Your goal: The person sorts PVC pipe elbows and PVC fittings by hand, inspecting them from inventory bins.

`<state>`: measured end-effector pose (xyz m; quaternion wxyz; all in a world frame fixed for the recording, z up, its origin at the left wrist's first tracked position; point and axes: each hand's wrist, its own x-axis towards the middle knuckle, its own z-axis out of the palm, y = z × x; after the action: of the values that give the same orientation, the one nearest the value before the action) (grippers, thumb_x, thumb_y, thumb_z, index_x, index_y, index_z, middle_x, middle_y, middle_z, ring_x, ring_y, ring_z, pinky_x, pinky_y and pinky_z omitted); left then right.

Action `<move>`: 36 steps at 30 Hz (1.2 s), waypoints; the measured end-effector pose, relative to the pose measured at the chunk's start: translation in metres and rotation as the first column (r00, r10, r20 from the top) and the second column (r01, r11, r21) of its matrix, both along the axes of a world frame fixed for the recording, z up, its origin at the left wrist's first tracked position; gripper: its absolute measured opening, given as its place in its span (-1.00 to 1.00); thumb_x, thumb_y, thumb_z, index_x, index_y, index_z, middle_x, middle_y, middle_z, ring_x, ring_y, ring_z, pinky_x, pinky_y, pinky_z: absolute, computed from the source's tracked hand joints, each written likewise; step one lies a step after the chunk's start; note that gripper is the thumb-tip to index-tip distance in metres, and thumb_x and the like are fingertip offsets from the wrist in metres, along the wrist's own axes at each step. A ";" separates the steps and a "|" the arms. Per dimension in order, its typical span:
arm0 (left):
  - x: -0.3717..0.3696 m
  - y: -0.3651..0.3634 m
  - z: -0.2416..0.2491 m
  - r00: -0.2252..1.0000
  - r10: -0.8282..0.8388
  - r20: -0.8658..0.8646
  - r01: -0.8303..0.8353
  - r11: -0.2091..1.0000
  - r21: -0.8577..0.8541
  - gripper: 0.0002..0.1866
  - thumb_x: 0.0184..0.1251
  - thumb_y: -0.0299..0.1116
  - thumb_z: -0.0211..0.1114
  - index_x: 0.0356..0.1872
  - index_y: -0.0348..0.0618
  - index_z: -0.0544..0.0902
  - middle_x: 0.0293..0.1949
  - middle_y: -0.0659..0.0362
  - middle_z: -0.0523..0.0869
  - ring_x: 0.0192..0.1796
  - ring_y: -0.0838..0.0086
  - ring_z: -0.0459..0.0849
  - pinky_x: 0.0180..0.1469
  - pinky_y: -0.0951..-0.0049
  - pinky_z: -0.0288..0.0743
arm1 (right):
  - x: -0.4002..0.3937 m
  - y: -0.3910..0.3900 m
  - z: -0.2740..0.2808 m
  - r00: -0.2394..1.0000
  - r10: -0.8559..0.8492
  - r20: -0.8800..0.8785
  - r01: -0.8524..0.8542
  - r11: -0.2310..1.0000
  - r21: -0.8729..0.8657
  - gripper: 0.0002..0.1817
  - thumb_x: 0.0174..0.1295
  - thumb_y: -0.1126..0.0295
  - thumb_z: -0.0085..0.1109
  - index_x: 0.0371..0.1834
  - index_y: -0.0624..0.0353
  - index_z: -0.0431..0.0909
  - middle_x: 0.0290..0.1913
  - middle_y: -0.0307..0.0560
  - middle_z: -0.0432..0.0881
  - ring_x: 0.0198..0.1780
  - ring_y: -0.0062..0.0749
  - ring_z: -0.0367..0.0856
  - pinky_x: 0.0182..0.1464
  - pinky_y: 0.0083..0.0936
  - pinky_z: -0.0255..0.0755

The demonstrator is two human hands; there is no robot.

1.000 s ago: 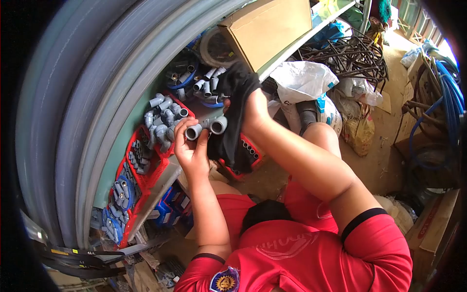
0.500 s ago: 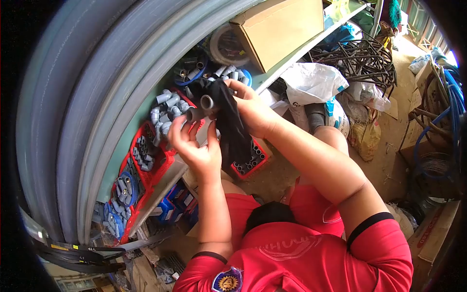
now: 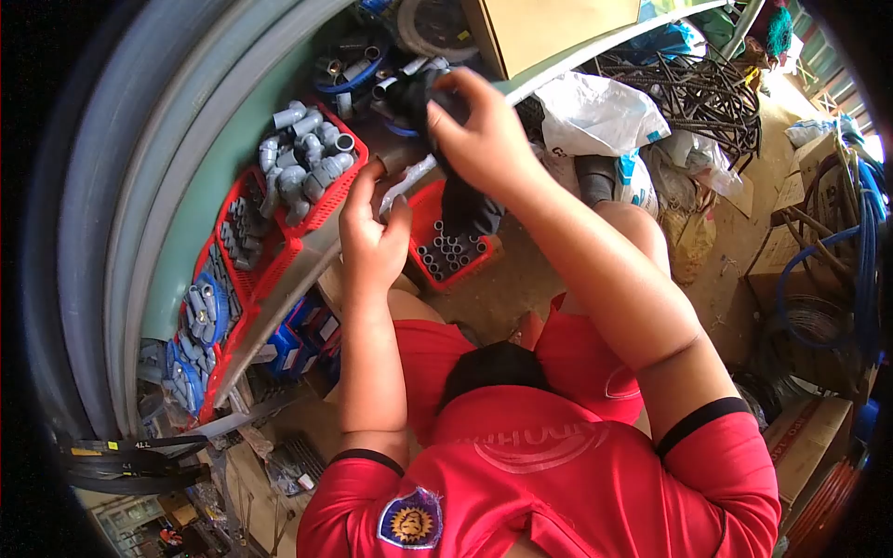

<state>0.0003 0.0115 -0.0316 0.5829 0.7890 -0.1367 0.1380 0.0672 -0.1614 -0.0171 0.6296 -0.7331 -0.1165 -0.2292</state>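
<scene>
My left hand (image 3: pixel 372 232) is raised at the middle, fingers curled with the fingertips at the near end of a grey plastic pipe fitting (image 3: pixel 396 162). The fitting's far end is hidden behind black cloth. My right hand (image 3: pixel 484 130) grips that black cloth (image 3: pixel 470 205), which covers part of the fitting and hangs below the hand. Beneath the cloth stands a red basket (image 3: pixel 446 279) with several short grey pipe pieces upright in it. Just left of my hands, a red basket (image 3: pixel 321 212) on the shelf is heaped with grey elbow fittings (image 3: pixel 302 153).
Large grey pipes (image 3: pixel 139 167) curve along the left. More red baskets (image 3: pixel 251 279) and blue baskets (image 3: pixel 212 307) line the shelf. A cardboard box (image 3: pixel 558 33) sits at the shelf's far end. White sacks (image 3: pixel 595 116), bent steel bars (image 3: pixel 693 98) and blue hose (image 3: pixel 865 214) lie to the right.
My view has shifted, so the baskets show lower and further left. My right hand has moved up with the cloth, now over more of the fitting. The fitting's round opening no longer shows.
</scene>
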 end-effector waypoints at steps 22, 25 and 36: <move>0.076 0.116 -0.349 0.561 0.437 -0.703 0.470 0.531 0.705 -0.19 0.11 -0.42 0.21 0.50 0.28 0.32 0.19 -0.20 0.64 0.22 0.00 0.64 0.25 0.15 0.50 | 0.029 -0.091 0.038 0.926 0.265 -0.270 0.106 0.505 0.857 -0.63 0.40 0.01 0.14 -0.02 0.05 0.64 -0.25 -0.25 0.67 -0.37 -0.54 0.52 -0.34 -0.54 0.42; 0.081 0.105 -0.349 0.575 0.471 -0.669 0.539 0.397 0.743 -0.12 0.14 -0.41 0.21 0.54 0.54 0.20 0.33 -0.09 0.57 0.45 0.13 0.45 0.57 0.17 0.13 | 0.034 -0.093 0.042 0.928 0.287 -0.238 0.061 0.512 0.857 -0.62 0.44 0.06 0.08 0.05 0.12 0.63 -0.17 -0.25 0.69 -0.35 -0.57 0.54 -0.30 -0.58 0.45; 0.091 0.089 -0.359 0.494 0.542 -0.680 0.630 0.316 0.709 -0.18 0.15 -0.28 0.27 0.50 0.56 0.26 0.53 0.19 0.35 0.64 0.05 0.02 0.46 -0.55 -0.47 | 0.033 -0.089 0.045 0.942 0.310 -0.126 -0.056 0.517 0.854 -0.57 0.47 0.13 0.02 0.18 0.22 0.58 0.05 -0.10 0.70 -0.02 -0.42 0.63 0.07 -0.47 0.49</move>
<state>0.0914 0.1003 -0.3902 -0.0156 0.9076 0.0975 -0.4080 0.0998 -0.2502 0.0282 0.9334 -0.3472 0.0148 -0.0892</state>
